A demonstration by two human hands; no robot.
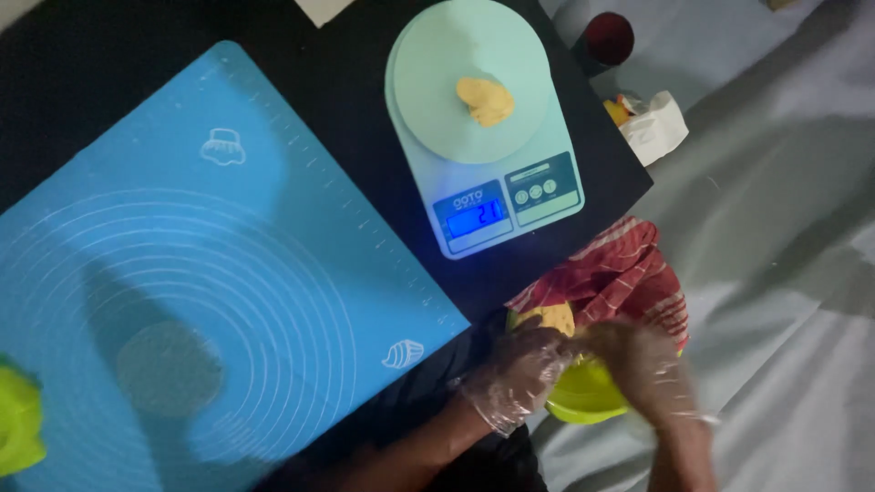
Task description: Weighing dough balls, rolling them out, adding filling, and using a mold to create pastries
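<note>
Both my hands wear thin clear plastic gloves and meet over a lime-green bowl (583,399) at the lower right. My left hand (515,372) and my right hand (643,364) pinch at a lump of yellow dough (550,318) that sits at the bowl's far rim. A red and white striped cloth (612,271) lies just behind the bowl. Farther up, a small piece of the same yellow dough (486,99) rests on the round plate of a pale mint kitchen scale (437,137), whose blue display is lit.
A large blue silicone baking mat (200,282) with ring markings covers the black table on the left. A lime-green object (18,424) pokes in at the left edge. A dark red cup (608,38) and crumpled white wrapper (654,128) lie beyond the table on grey sheeting.
</note>
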